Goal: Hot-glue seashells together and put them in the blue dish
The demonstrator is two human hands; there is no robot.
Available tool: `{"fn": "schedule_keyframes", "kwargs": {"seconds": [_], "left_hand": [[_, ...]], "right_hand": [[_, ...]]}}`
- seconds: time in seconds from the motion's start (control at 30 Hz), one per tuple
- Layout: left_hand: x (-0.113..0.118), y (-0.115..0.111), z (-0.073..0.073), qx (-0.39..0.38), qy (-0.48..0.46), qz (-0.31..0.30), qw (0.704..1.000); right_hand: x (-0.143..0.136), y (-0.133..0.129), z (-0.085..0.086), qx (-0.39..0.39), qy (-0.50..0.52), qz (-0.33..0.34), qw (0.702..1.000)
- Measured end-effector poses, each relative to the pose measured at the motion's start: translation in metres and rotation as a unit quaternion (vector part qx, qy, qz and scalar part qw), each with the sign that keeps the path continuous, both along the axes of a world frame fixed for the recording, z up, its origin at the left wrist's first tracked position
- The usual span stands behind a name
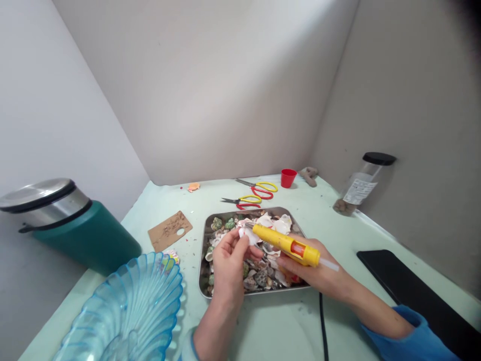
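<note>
My left hand (pixel 232 258) pinches a white seashell (pixel 249 234) between thumb and fingers, above a metal tray (pixel 203 273). In my right hand (pixel 315 265) is a yellow hot glue gun (pixel 278 237), its nozzle pointing left at the held shell. Whether the tip touches the shell, I cannot tell. A clear glue stick (pixel 329 264) pokes out of the gun's back end. The tray holds many seashells (pixel 262 277), white, grey and green ones, partly hidden by my hands.
Left stand a blue shell-shaped dish (pixel 124 311), a green bottle (pixel 86 235) and brown cardboard (pixel 170 231). Behind the tray lie two pairs of scissors (pixel 259 199) (pixel 265 187) and a red cup (pixel 288 178). Right are a clear jar (pixel 355 190), a black slab (pixel 409 291) and a black cord (pixel 323 326).
</note>
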State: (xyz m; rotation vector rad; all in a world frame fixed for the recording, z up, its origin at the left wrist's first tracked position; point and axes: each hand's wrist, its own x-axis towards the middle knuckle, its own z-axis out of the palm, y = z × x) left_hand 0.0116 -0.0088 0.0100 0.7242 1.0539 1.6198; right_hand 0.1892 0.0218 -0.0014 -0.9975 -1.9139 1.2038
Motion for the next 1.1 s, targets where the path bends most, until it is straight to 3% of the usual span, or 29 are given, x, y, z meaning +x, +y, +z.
{"fn": "schedule_keyframes", "kwargs": {"seconds": [0.2,0.53,0.8,1.1], "left_hand": [[-0.0002,0.0007,0.0013,0.002,-0.026,0.007,1.000],[0.0009,0.0006,0.0029,-0.016,-0.023,0.022,0.999],[0.0004,0.0019,0.0001,-0.010,-0.039,0.049,0.998],[0.0009,0.0023,0.0004,-0.009,-0.037,0.039,0.999]], "right_hand": [[-0.0007,0.0000,-0.0028,-0.032,0.021,0.002,0.999],[-0.0017,0.0017,-0.0014,0.032,0.006,-0.054,0.998],[-0.0019,0.0010,-0.0017,0.027,-0.014,-0.038,0.999],[-0.0019,0.0009,-0.0011,0.022,-0.020,-0.029,0.999]]}}
